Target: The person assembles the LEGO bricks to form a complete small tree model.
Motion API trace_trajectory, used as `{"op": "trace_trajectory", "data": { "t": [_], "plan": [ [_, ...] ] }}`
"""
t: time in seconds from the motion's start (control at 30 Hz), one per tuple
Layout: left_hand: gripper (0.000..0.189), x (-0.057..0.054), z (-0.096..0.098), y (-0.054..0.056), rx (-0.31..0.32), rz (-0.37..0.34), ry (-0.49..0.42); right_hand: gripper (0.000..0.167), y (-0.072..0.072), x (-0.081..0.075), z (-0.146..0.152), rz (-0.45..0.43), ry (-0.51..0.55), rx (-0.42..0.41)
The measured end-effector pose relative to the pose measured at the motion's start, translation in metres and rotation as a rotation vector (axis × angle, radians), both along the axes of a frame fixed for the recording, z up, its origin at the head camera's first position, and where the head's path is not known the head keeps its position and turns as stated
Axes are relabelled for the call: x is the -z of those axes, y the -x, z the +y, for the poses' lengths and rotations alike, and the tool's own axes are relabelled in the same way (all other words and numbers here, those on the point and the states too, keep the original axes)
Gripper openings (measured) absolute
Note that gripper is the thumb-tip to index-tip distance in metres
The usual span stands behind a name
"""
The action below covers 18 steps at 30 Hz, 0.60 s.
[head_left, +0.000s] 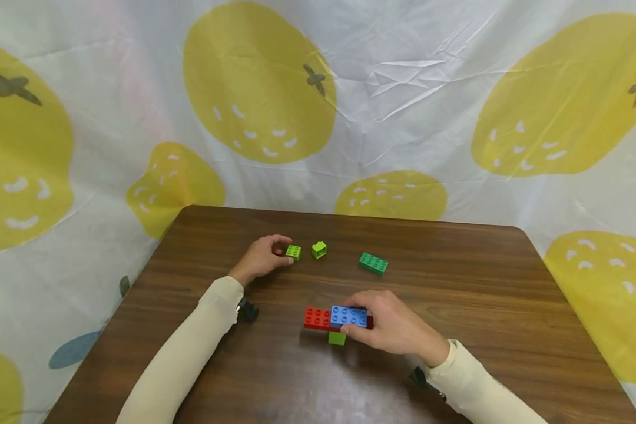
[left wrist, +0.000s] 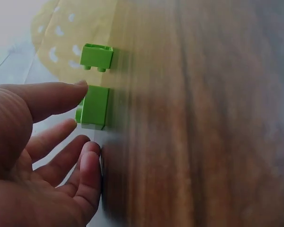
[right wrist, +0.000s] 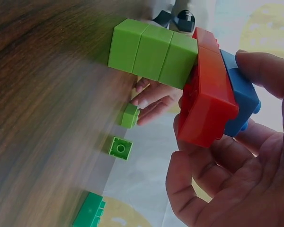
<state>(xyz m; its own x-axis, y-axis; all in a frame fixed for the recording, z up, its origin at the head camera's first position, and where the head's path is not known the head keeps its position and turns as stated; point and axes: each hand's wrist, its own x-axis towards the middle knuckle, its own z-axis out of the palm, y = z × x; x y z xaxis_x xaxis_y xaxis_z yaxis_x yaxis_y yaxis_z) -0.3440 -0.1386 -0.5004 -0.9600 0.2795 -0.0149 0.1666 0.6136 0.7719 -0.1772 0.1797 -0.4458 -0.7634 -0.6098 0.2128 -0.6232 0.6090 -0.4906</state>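
My right hand (head_left: 394,324) pinches a blue brick (head_left: 348,316) between thumb and fingers. That brick sits on top of red bricks (head_left: 317,318), which jut out to its left. Beneath the red, a column of three lime green bricks (right wrist: 153,52) shows in the right wrist view. My left hand (head_left: 262,258) is at the back left, its thumb and fingers spread around a lime green brick (head_left: 293,252) that stands studs up. In the left wrist view the thumb tip is right at an edge of this brick (left wrist: 95,107), with the other fingers loosely bent.
Just right of the left hand, a second lime green brick (head_left: 319,250) lies on its side. A dark green brick (head_left: 373,263) lies farther right on the brown wooden table (head_left: 456,282). A fruit-patterned curtain (head_left: 403,118) hangs behind the table's back edge.
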Motion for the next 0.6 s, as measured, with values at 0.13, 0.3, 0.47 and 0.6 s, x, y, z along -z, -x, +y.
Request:
{"op": "trace_trajectory", "data": {
  "t": [0.13, 0.3, 0.47, 0.6],
  "plan": [
    [0.054, 0.0033, 0.0026, 0.0041, 0.031, -0.004, 0.047, 0.031, -0.0001, 0.0001, 0.0005, -0.013, -0.001, 0.004],
    [0.046, 0.0059, 0.0052, 0.0053, 0.051, 0.017, 0.09, 0.032, -0.0005, 0.001, 0.001, -0.01, 0.002, 0.003],
    [0.04, 0.0064, 0.0053, 0.0049, 0.031, 0.023, 0.078, 0.033, -0.0008, 0.0024, 0.0013, 0.016, 0.012, -0.004],
    [0.039, 0.0065, 0.0037, 0.0033, 0.007, 0.019, 0.039, 0.034, -0.0008, 0.0031, 0.0016, 0.024, 0.024, -0.011]
  ]
}}
